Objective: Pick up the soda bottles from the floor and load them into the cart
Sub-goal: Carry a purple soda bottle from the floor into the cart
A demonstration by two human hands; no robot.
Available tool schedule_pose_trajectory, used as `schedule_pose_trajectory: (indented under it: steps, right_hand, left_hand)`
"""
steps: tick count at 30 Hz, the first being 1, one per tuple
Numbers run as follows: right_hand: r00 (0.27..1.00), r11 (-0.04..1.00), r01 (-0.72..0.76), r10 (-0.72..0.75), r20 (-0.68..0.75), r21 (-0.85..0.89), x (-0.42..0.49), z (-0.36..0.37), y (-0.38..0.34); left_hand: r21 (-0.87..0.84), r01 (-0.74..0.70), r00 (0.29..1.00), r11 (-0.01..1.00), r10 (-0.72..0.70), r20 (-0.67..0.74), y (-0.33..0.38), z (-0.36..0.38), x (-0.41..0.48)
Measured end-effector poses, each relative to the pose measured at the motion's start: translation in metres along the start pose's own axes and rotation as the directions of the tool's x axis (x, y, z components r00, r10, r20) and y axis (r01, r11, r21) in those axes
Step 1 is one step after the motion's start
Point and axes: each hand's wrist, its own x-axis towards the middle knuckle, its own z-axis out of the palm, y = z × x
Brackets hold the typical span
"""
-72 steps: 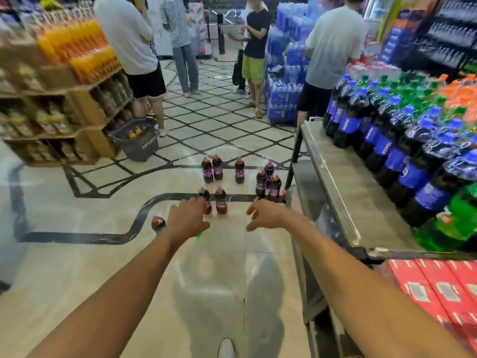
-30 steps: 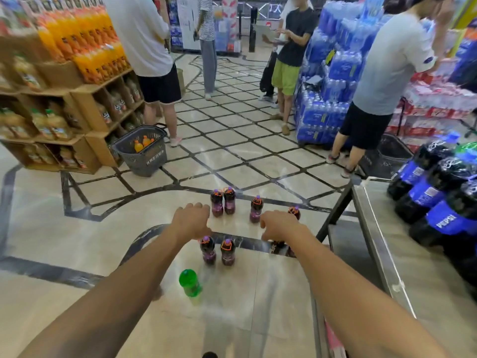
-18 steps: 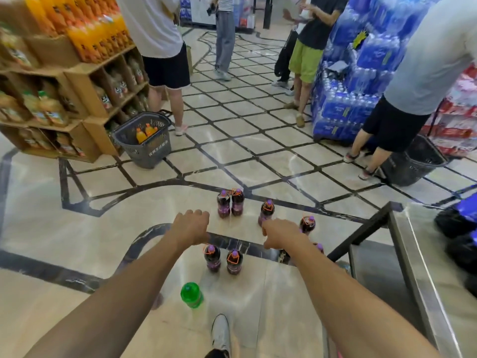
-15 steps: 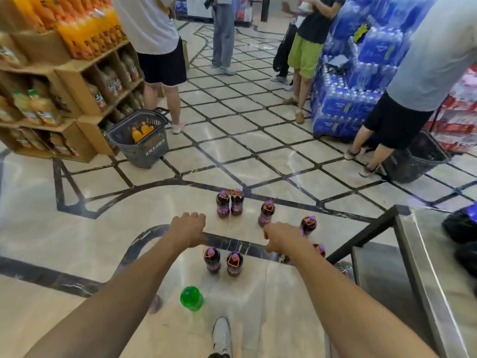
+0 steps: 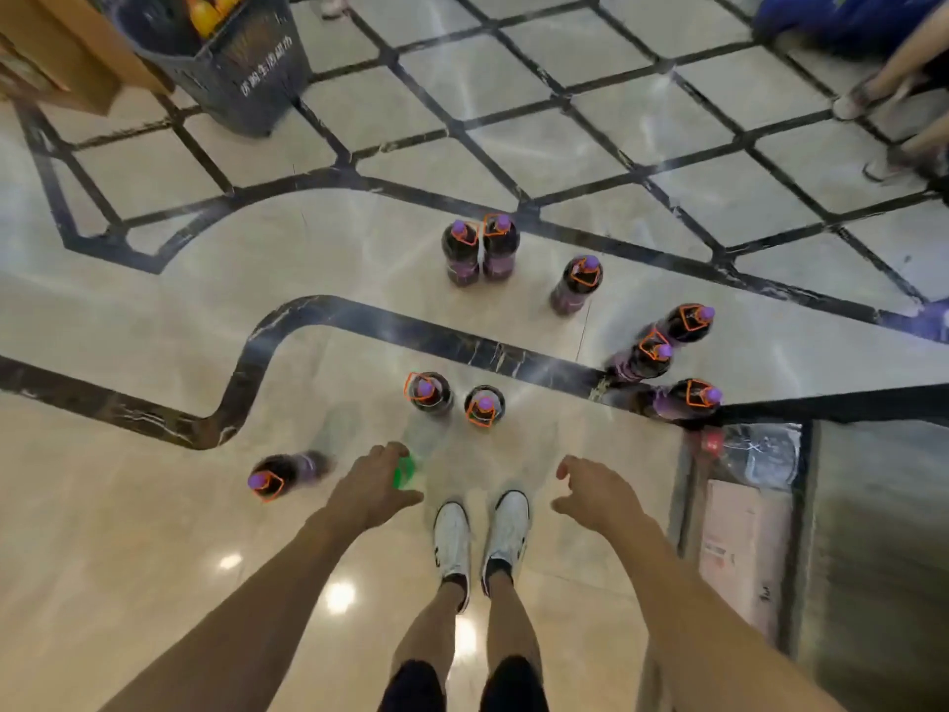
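head view, left hand (image 5: pixel 372 488) over green-capped bottle (image 5: pixel 405 471), fingers loose, right hand (image 5: pixel 595 493) spread, empty

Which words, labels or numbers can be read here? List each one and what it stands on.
Dark shopping basket: pale printed characters on its side, too blurred to read.
Purple bottle labels: too blurred to read.
Red tag by the cart: unreadable.
Cardboard sheet: faint print, unreadable.

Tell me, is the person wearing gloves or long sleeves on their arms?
No. The left hand and right hand are bare, with no gloves, and no rings show. Both forearms are uncovered as far as the picture reaches, with no sleeve, watch or bracelet in view. Lower down, the person wears white shoes and dark shorts.
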Motion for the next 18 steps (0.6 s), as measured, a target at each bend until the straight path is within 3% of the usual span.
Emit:
schedule_pose_trajectory:
  steps: [5,12,15,18]
  right_hand:
    - [1.0,0.991,0.009,-0.01,0.012,0.134,0.152,0.054,0.023]
    - [0.976,0.963,0.216,-0.209,-0.059,0.163,0.347,0.122,0.024]
    - [0.958,0.938,0.285,-0.278,-0.065,0.196,0.408,0.14,0.023]
    - [0.934,0.894,0.358,-0.337,-0.121,0.269,0.442,0.155,0.026]
  left_hand:
    - [-0.219,-0.041,0.998,0.975,0.049,0.032,-0.017,0.079,0.148]
    - [-0.251,-0.238,0.969,0.938,0.213,-0.123,-0.009,0.188,0.336]
    - [-0.337,-0.32,0.943,0.886,0.263,-0.204,-0.009,0.211,0.396]
    - [-0.311,-0.365,0.926,0.877,0.309,-0.218,-0.02,0.219,0.435]
